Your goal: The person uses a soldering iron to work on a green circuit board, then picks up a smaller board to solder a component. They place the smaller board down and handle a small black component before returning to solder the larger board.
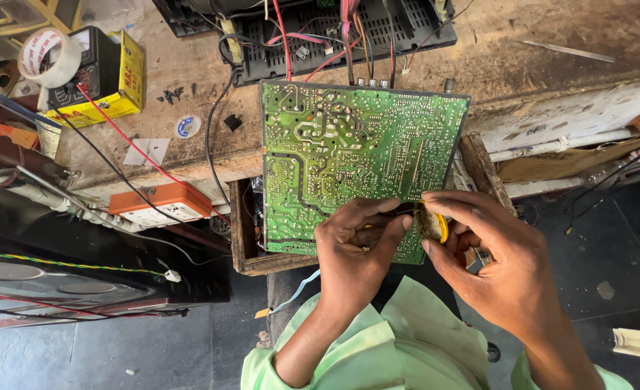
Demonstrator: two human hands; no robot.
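The green circuit board (356, 159) is lying solder side up, bridging the worn wooden workbench (190, 79) and an open drawer (244, 238). It is looking stiff, light and fragile, best gripped by its bare edges. The left hand (352, 249) is curling its fingers against the board's near edge; the right hand (489, 253) is pinching a small yellow tool (441, 225). A multimeter (92, 61), tape roll (49, 56) and loose wires are crowding the bench above a dark floor.

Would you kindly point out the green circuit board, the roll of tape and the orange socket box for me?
green circuit board (349, 152), head view, middle of its solder side.
roll of tape (45, 61), head view, its white outer band.
orange socket box (162, 196), head view, orange top face.
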